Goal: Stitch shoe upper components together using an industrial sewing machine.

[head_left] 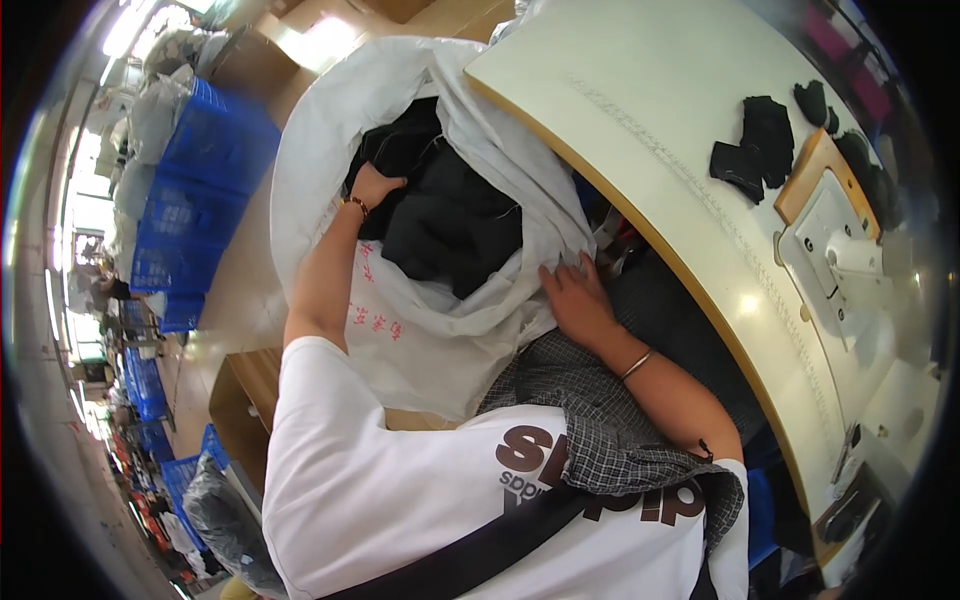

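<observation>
Black cloth (pixel 455 225) lies heaped in a white sack (pixel 310 140), toward eleven o'clock in the view; at the sack mouth's nine o'clock, the left hand (pixel 375 187) reaches among the folds, its fingers too hidden to tell whether they clamp fabric. Mid-heap, the material looks soft, limp and hard to damage, probably light by the piece, and best taken by a raised fold. At four o'clock, the right hand (pixel 580 302) rests on the sack's rim, fingers slightly apart, near the desk (pixel 620 80).
</observation>
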`<action>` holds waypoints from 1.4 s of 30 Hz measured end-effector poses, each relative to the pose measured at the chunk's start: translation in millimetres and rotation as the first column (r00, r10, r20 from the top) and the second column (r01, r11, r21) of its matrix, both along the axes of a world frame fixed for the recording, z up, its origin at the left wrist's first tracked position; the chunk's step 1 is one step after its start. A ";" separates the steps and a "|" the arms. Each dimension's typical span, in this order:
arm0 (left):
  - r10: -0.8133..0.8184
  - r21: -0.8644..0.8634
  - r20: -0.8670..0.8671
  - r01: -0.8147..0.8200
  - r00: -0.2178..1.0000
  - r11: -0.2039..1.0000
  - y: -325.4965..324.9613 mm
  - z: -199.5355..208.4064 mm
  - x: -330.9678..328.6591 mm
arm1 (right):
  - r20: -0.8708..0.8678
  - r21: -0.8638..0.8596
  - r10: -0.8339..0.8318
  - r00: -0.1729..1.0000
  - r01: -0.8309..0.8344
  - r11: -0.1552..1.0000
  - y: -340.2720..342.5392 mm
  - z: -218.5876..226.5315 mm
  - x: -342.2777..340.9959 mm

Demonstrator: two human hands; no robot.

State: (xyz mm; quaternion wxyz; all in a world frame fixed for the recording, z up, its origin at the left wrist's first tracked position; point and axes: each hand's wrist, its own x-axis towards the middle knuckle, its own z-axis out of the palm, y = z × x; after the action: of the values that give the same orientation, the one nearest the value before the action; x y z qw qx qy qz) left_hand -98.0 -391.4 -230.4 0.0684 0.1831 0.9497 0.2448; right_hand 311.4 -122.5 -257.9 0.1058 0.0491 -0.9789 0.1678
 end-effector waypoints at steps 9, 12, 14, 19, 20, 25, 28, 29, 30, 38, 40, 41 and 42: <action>0.050 -0.263 -0.106 -0.077 0.993 0.962 4.1 29.4 24.5 | -0.045 -0.057 0.002 0.999 -0.005 0.998 10.8 -11.0 8.4; -0.040 -0.101 -0.163 0.023 0.986 0.995 -28.7 70.6 10.4 | -0.087 -0.075 0.039 0.995 -0.046 0.996 8.8 -9.2 4.8; -0.122 0.057 -0.106 0.129 0.987 0.990 -24.5 116.2 15.3 | -0.039 -0.037 0.051 0.998 -0.052 0.998 9.9 -7.3 4.5; -0.245 0.192 -0.162 0.274 0.956 0.942 -19.5 248.0 66.8 | -0.030 -0.046 0.070 0.997 -0.071 0.996 8.5 -5.7 3.2; -0.280 0.237 -0.179 0.318 0.943 0.918 -15.5 268.7 85.1 | -0.018 -0.070 0.059 0.998 -0.060 0.996 7.3 -5.3 3.6; -0.210 0.349 0.022 0.189 0.977 0.918 -25.0 312.8 145.6 | -0.131 -0.232 0.091 0.987 -0.120 0.965 3.3 41.3 14.2; -0.229 0.491 0.167 0.121 0.959 0.863 -26.8 300.0 169.6 | -0.210 -0.474 0.066 0.975 -0.161 0.866 -2.3 86.1 19.6; -0.241 0.502 0.160 0.131 0.957 0.855 -25.0 288.3 177.7 | -0.239 -0.607 0.040 0.970 -0.182 0.773 -1.9 95.3 20.9; -0.355 0.562 0.109 0.237 0.928 0.792 -19.8 277.9 185.1 | -0.241 -0.596 0.026 0.970 -0.169 0.785 -1.8 102.5 24.1; -0.706 0.917 0.280 0.035 0.651 0.396 52.0 211.7 208.5 | -0.161 -0.977 -0.312 0.936 -0.195 -0.080 33.3 148.1 126.0; -0.775 0.950 0.297 -0.092 0.557 0.298 90.2 202.2 228.9 | -0.176 -0.908 -0.323 0.930 -0.280 -0.312 38.0 151.2 151.3; -0.811 0.953 0.303 -0.168 0.501 0.252 108.9 194.9 238.9 | -0.159 -0.922 -0.361 0.919 -0.269 -0.279 40.1 154.8 161.9; -0.835 0.945 0.310 -0.241 0.454 0.220 124.5 191.9 253.7 | -0.260 -0.873 -0.342 0.903 -0.371 -0.316 41.4 159.2 172.9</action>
State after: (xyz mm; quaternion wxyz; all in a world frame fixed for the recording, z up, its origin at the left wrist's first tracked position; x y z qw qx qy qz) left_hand 155.7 -266.9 -38.5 0.4371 0.2653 0.3787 0.7714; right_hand 484.3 -81.2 -98.7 0.3102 -0.0094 -0.3706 0.8754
